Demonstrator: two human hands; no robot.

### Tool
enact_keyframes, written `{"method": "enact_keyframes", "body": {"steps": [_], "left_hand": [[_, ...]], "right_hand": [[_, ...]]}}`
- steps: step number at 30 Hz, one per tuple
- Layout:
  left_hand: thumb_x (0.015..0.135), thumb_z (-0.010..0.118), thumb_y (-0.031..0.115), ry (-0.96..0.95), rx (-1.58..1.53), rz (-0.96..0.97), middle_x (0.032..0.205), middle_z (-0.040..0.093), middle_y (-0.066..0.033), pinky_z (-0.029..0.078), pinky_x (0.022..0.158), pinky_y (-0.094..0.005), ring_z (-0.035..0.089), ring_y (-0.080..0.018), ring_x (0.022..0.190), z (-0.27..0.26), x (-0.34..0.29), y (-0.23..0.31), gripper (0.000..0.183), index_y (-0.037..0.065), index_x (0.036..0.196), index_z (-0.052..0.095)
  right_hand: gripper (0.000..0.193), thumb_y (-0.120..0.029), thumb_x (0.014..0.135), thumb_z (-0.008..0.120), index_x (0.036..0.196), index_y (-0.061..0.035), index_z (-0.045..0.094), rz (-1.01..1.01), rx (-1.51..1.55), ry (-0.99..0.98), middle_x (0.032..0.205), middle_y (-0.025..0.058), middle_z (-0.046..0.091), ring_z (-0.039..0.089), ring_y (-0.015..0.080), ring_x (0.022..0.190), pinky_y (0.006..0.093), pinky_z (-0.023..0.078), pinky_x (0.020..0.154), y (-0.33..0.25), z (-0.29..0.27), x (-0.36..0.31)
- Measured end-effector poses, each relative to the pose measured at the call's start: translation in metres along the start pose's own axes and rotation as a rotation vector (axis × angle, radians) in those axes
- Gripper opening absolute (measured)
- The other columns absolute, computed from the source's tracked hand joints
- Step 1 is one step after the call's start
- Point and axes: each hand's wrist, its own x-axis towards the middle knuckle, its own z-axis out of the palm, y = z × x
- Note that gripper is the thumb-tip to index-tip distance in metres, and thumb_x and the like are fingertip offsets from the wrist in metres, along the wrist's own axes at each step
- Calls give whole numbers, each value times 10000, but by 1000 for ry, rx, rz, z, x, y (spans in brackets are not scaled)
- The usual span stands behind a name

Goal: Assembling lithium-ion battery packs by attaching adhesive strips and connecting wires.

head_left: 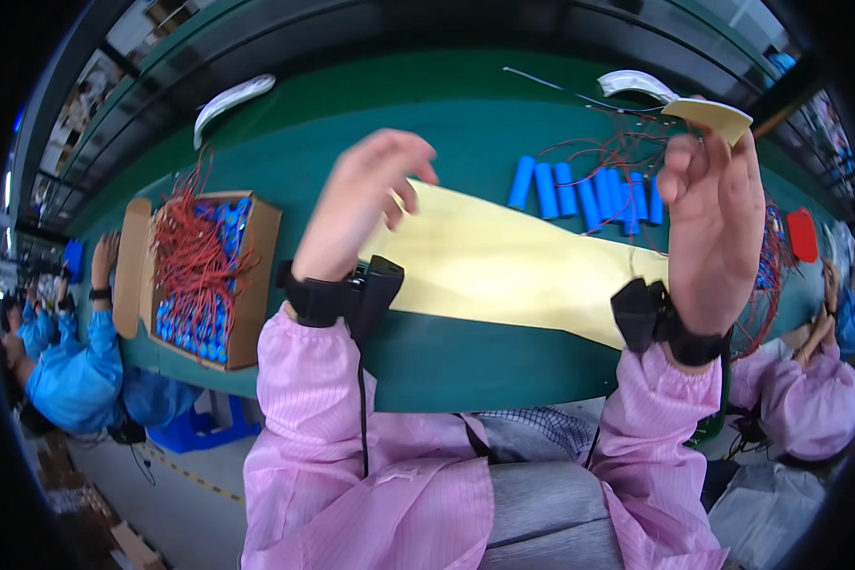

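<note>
A long pale-yellow sheet (503, 261) lies slantwise across the green table. My left hand (366, 195) is over its left end, fingers loosely bent and apart, with nothing visible in them; whether it touches the sheet I cannot tell. Raised on the right, my right hand (717, 218) has a small yellow piece of paper (708, 116) at its fingertips, with the fingers bent around its lower edge. Several blue cylindrical battery cells (546, 190) with thin red and dark wires lie beyond the sheet, left of the right hand.
An open cardboard box (264, 285) of blue cells and red wires stands at left. White curved pieces (233, 98) lie along the back. A red object (801, 236) and more wires are far right. Co-workers sit either side, one in a blue sleeve (76, 366).
</note>
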Motion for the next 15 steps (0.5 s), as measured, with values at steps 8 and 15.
{"method": "enact_keyframes", "body": {"steps": [8, 15], "left_hand": [[839, 666, 372, 69, 847, 192, 822, 649, -152, 486, 667, -347, 620, -284, 733, 104, 59, -28, 401, -7, 955, 602], [774, 718, 213, 10, 865, 295, 655, 598, -106, 448, 544, -377, 595, -273, 602, 98, 70, -52, 213, 47, 860, 616]], "right_hand": [[165, -54, 849, 662, 984, -25, 573, 182, -206, 65, 864, 44, 637, 589, 76, 693, 196, 466, 584, 16, -27, 21], [208, -45, 843, 648, 1007, -16, 523, 173, -149, 97, 824, 39, 582, 561, 39, 594, 202, 435, 535, 50, -5, 7]]}}
